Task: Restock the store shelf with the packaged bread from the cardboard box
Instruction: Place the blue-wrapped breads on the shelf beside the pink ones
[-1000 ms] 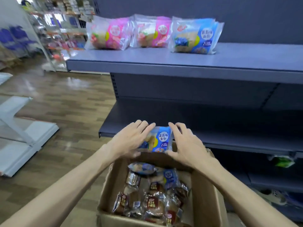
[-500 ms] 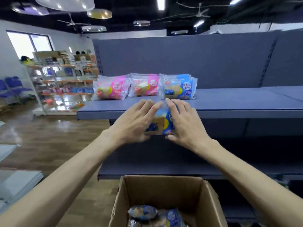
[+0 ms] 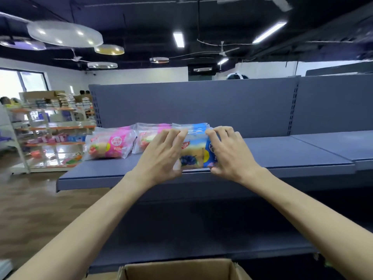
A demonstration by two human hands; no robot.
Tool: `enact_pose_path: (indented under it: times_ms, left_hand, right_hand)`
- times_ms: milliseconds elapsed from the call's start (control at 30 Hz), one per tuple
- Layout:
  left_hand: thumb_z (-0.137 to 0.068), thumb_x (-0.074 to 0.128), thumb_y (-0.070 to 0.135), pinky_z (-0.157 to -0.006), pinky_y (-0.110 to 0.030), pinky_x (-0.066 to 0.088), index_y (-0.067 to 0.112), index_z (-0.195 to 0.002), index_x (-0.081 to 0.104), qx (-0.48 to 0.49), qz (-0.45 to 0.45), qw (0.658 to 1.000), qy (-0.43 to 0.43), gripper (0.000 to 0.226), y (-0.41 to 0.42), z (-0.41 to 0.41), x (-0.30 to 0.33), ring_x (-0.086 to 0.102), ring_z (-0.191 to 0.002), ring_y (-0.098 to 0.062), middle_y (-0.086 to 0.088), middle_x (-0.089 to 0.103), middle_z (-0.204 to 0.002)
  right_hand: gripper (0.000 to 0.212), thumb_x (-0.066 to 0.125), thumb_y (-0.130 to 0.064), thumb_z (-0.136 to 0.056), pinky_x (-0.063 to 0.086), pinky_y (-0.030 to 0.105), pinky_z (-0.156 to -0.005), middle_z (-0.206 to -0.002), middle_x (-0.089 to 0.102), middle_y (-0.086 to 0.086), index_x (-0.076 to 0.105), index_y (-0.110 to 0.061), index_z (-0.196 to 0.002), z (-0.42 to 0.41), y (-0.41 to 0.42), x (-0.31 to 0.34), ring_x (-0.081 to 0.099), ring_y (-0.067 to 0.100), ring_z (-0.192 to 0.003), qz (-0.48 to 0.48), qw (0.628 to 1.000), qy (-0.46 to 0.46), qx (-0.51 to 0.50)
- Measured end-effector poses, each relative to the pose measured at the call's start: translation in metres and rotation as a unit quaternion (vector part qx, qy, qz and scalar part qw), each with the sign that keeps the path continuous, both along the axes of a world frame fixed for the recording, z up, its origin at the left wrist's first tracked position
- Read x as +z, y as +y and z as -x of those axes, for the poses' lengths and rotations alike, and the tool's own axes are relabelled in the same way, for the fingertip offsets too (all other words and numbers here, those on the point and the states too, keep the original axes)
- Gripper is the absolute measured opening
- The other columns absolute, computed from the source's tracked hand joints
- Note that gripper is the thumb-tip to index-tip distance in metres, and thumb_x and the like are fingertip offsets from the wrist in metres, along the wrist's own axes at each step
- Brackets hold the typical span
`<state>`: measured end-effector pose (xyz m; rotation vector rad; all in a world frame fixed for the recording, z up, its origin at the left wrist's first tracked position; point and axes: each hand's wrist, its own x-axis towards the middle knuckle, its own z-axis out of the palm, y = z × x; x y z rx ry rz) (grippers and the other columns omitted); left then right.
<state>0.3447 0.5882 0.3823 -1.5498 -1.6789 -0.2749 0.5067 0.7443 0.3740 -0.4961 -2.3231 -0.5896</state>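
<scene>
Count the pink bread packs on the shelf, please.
2. One pink pack lies at the shelf's left end; the second is to its right, partly behind the left hand. More may be hidden.

A blue bread packet (image 3: 193, 153) with a blueberry picture is sitting at the front edge of the grey-blue shelf (image 3: 292, 153), standing on its long side. Behind it more blue packets (image 3: 198, 127) are peeking out. To its left two pink packets (image 3: 110, 144) are lying in a row. The cardboard box (image 3: 181, 268) is standing open below.
</scene>
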Motion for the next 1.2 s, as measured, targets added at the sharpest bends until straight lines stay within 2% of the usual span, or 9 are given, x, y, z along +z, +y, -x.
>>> enact_pose_path:
  times_ms: [200, 300, 433, 567, 700, 833, 1000, 1200]
  left_hand:
    - [-0.071, 0.071, 0.034, -0.095, -0.040, 0.047, 0.001, -0.141, 0.038, -0.033, -0.025, 0.999, -0.017, 0.084, 0.060, -0.011, 0.009, 0.048, -0.110, -0.033, -0.015, 0.047, -0.128]
    - [-0.064, 0.078, 0.038, -0.091, -0.036, 0.047, 0.004, -0.144, 0.035, -0.026, -0.027, 0.998, -0.048, 0.097, 0.089, -0.019, 0.011, 0.044, -0.112, -0.030, -0.013, 0.042, -0.133]
    - [-0.063, 0.079, 0.038, -0.094, -0.038, 0.045, 0.005, -0.146, 0.033, -0.019, -0.031, 0.996, -0.085, 0.101, 0.126, -0.030, 0.004, 0.044, -0.111, -0.031, -0.013, 0.040, -0.136]
    - [-0.070, 0.070, 0.028, -0.099, -0.040, 0.044, 0.003, -0.144, 0.035, -0.011, -0.037, 0.992, -0.116, 0.086, 0.160, -0.043, -0.011, 0.045, -0.114, -0.033, -0.014, 0.043, -0.135]
    - [-0.067, 0.074, 0.025, -0.097, -0.035, 0.038, 0.000, -0.139, 0.041, 0.005, -0.037, 0.993, -0.112, 0.083, 0.199, -0.059, -0.021, 0.044, -0.110, -0.031, -0.014, 0.049, -0.128]
    - [-0.068, 0.069, 0.024, -0.101, -0.034, 0.034, 0.002, -0.144, 0.039, 0.016, -0.017, 0.995, -0.098, 0.085, 0.225, -0.067, -0.031, 0.045, -0.107, -0.031, -0.013, 0.049, -0.124]
    - [-0.070, 0.065, 0.022, -0.099, -0.036, 0.038, 0.005, -0.140, 0.043, 0.024, -0.022, 0.996, -0.083, 0.075, 0.234, -0.064, -0.033, 0.048, -0.106, -0.032, -0.013, 0.052, -0.120]
    - [-0.069, 0.064, 0.022, -0.092, -0.039, 0.043, 0.007, -0.132, 0.049, 0.051, 0.000, 0.996, -0.079, 0.066, 0.239, -0.063, -0.033, 0.049, -0.102, -0.032, -0.013, 0.053, -0.117]
  right_hand:
    - [0.097, 0.084, -0.040, -0.048, 0.046, 0.041, -0.074, -0.118, 0.055, 0.011, 0.049, -0.007, -0.132, -0.024, 0.061, 0.020, 0.051, 0.034, -0.105, -0.005, 0.999, -0.011, -0.044]
    - [0.096, 0.084, -0.040, -0.047, 0.045, 0.040, -0.073, -0.116, 0.055, 0.011, 0.049, -0.008, -0.131, -0.034, 0.094, 0.028, 0.051, 0.034, -0.103, -0.012, 0.998, -0.014, -0.060]
    - [0.095, 0.085, -0.040, -0.050, 0.043, 0.040, -0.074, -0.116, 0.054, 0.012, 0.048, -0.008, -0.131, -0.044, 0.140, 0.035, 0.050, 0.034, -0.103, -0.018, 0.997, -0.021, -0.078]
    - [0.095, 0.085, -0.040, -0.052, 0.042, 0.040, -0.075, -0.117, 0.053, 0.012, 0.047, -0.008, -0.133, -0.049, 0.177, 0.036, 0.050, 0.034, -0.104, -0.016, 0.995, -0.035, -0.097]
    - [0.091, 0.081, -0.041, -0.061, 0.039, 0.037, -0.080, -0.123, 0.050, 0.010, 0.041, -0.010, -0.137, -0.047, 0.207, 0.034, 0.047, 0.031, -0.110, -0.010, 0.994, -0.051, -0.097]
    - [0.090, 0.081, -0.043, -0.063, 0.038, 0.036, -0.080, -0.122, 0.048, 0.009, 0.040, -0.011, -0.137, -0.039, 0.232, 0.029, 0.047, 0.030, -0.109, -0.004, 0.994, -0.059, -0.095]
    - [0.085, 0.080, -0.044, -0.064, 0.036, 0.035, -0.079, -0.121, 0.048, 0.007, 0.040, -0.013, -0.133, -0.025, 0.255, 0.022, 0.047, 0.028, -0.107, 0.000, 0.994, -0.068, -0.089]
    - [0.077, 0.077, -0.042, -0.071, 0.026, 0.033, -0.076, -0.121, 0.046, 0.006, 0.038, -0.013, -0.131, -0.001, 0.271, 0.017, 0.045, 0.026, -0.107, 0.019, 0.994, -0.076, -0.078]
